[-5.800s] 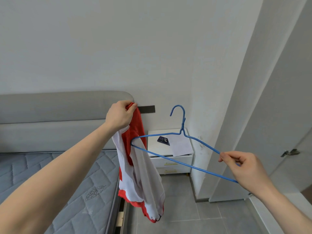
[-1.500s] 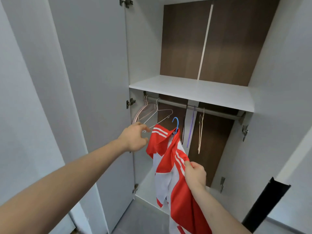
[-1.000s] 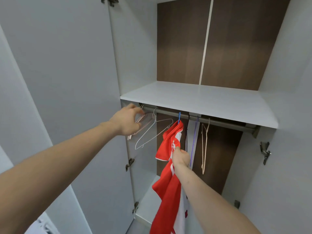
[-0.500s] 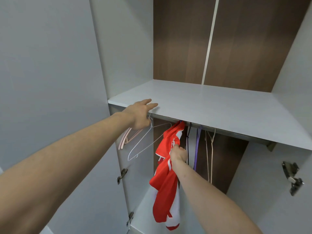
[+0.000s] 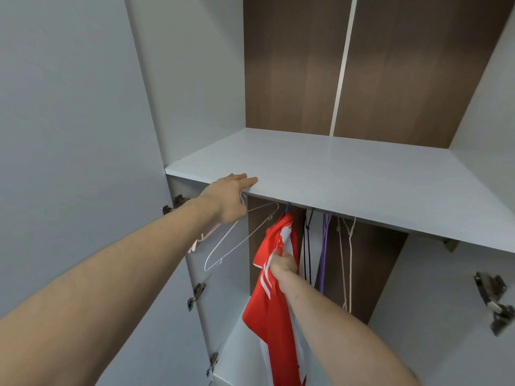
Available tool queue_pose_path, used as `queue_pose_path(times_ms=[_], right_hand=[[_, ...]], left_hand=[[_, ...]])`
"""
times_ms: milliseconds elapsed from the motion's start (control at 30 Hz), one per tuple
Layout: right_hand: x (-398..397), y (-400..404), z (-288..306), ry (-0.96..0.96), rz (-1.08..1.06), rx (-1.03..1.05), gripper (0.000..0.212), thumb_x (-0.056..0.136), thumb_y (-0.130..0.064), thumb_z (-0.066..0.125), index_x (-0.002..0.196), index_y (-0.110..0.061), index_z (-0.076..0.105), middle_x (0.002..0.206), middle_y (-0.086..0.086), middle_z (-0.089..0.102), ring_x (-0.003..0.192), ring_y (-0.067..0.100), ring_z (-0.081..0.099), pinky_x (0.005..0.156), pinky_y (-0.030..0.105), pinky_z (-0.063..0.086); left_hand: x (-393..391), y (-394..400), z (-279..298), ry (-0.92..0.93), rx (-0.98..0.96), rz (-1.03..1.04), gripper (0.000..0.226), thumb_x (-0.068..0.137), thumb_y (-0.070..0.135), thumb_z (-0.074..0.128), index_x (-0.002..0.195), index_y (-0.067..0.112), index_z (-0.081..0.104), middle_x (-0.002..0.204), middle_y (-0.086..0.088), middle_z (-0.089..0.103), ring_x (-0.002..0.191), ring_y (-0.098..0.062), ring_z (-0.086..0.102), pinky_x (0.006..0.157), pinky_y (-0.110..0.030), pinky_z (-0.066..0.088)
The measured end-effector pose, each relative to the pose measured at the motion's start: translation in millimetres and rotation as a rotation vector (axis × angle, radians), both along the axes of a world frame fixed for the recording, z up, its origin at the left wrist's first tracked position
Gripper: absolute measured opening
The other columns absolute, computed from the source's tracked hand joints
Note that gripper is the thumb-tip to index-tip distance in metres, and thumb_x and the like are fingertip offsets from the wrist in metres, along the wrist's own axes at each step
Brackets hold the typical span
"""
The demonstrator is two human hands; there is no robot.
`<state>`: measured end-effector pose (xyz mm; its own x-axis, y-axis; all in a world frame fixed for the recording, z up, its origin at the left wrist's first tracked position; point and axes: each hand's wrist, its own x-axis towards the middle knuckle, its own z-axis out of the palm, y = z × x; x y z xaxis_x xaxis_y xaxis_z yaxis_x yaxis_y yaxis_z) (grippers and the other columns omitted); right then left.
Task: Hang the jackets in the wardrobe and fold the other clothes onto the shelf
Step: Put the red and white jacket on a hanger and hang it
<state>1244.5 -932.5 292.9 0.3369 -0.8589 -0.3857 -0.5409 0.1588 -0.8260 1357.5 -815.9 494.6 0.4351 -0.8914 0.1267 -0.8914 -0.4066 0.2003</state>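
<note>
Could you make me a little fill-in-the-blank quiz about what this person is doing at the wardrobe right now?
1. The right hand grips a jacket that is white and ____.
2. The left hand rests its fingers on the front edge of the white ____.
3. The empty hanger nearest the left hand is ____ in colour.
4. The back panel of the wardrobe is ____ wood.

Missing words: red; shelf; white; brown
</note>
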Motion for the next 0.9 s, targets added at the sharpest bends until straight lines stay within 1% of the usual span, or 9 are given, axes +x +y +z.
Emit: queue_pose_path(times_ms=[100, 234, 334, 500, 634, 734, 767, 867, 901], right_hand=[[-4.0, -1.4, -8.2, 0.038, 0.101, -0.058, 0.037, 0.107, -0.029, 0.048, 0.126, -0.004, 0.067, 0.133, 0.019, 0.067, 0.123, 0.038, 0.063, 0.106, 0.041, 0.05], [-22.0, -4.2, -18.1, 0.071, 0.194, -0.137, 0.011, 0.096, -0.019, 0.061, 0.1, -0.013, 0.069, 0.121, 0.014, 0.073, 0.112, 0.033, 0.068, 0.096, 0.037, 0.056], [-41.7, -9.2, -23.1, 0.028, 0.19, -0.225, 0.032, 0.094, -0.015, 0.061, 0.126, -0.013, 0.065, 0.128, 0.006, 0.067, 0.118, 0.027, 0.065, 0.095, 0.031, 0.054], [-70.4, -26.8, -24.7, -0.041, 0.04, -0.405, 0.036, 0.093, -0.018, 0.069, 0.128, -0.022, 0.058, 0.123, -0.002, 0.063, 0.109, 0.019, 0.065, 0.079, 0.025, 0.053], [-75.9, -32.5, -29.5, 0.051, 0.056, -0.367, 0.05, 0.095, -0.023, 0.07, 0.14, -0.021, 0.048, 0.138, 0.003, 0.056, 0.123, 0.028, 0.061, 0.098, 0.039, 0.055], [-70.0, -31.5, -35.9, 0.128, 0.1, -0.278, 0.055, 0.099, -0.027, 0.066, 0.148, -0.016, 0.043, 0.147, 0.009, 0.054, 0.129, 0.032, 0.058, 0.102, 0.039, 0.052], [-67.0, -30.3, -37.7, 0.14, 0.102, -0.245, 0.057, 0.101, -0.03, 0.064, 0.151, -0.014, 0.041, 0.149, 0.01, 0.052, 0.126, 0.032, 0.061, 0.099, 0.037, 0.053], [-54.0, -25.0, -41.8, 0.104, 0.086, -0.16, 0.057, 0.104, -0.038, 0.058, 0.152, -0.014, 0.041, 0.145, 0.01, 0.056, 0.09, 0.022, 0.069, 0.069, 0.026, 0.057], [-48.3, -23.0, -41.8, 0.074, 0.065, -0.126, 0.057, 0.104, -0.04, 0.057, 0.152, -0.014, 0.042, 0.142, 0.01, 0.058, 0.091, 0.023, 0.069, 0.069, 0.027, 0.059]], left_hand=[[-0.7, -0.4, -0.3, 0.002, -0.02, 0.001, 0.073, 0.097, 0.016, 0.052, 0.162, 0.034, 0.025, 0.171, 0.003, 0.021, 0.157, -0.022, 0.017, 0.127, -0.033, 0.015], [-2.1, 0.4, -3.4, 0.005, -0.037, 0.002, 0.072, 0.098, 0.016, 0.052, 0.163, 0.033, 0.025, 0.171, 0.003, 0.021, 0.158, -0.022, 0.016, 0.127, -0.034, 0.015], [-2.7, 0.7, -4.8, 0.006, -0.041, 0.001, 0.074, 0.097, 0.017, 0.053, 0.163, 0.034, 0.024, 0.171, 0.004, 0.02, 0.158, -0.021, 0.015, 0.127, -0.034, 0.015], [-5.1, 0.6, -3.4, -0.007, -0.036, 0.004, 0.077, 0.095, 0.016, 0.055, 0.163, 0.033, 0.024, 0.171, 0.002, 0.02, 0.158, -0.023, 0.016, 0.127, -0.035, 0.016], [-7.4, 1.7, -4.1, -0.017, -0.034, 0.006, 0.08, 0.093, 0.014, 0.056, 0.163, 0.034, 0.023, 0.171, 0.002, 0.02, 0.158, -0.024, 0.016, 0.127, -0.036, 0.017], [-7.6, 1.8, -4.9, -0.013, -0.041, 0.009, 0.08, 0.093, 0.014, 0.056, 0.163, 0.033, 0.024, 0.171, 0.001, 0.02, 0.158, -0.024, 0.015, 0.128, -0.037, 0.017], [-7.5, 1.7, -5.0, -0.011, -0.042, 0.009, 0.08, 0.092, 0.013, 0.056, 0.163, 0.033, 0.024, 0.171, 0.001, 0.02, 0.158, -0.024, 0.015, 0.128, -0.037, 0.017], [-6.9, 1.5, -5.0, -0.001, -0.039, 0.01, 0.081, 0.092, 0.014, 0.057, 0.163, 0.034, 0.023, 0.171, 0.001, 0.019, 0.158, -0.024, 0.014, 0.127, -0.037, 0.016], [-6.5, 1.4, -4.9, 0.003, -0.038, 0.011, 0.081, 0.092, 0.014, 0.056, 0.163, 0.034, 0.023, 0.171, 0.002, 0.019, 0.158, -0.024, 0.013, 0.127, -0.037, 0.016]])
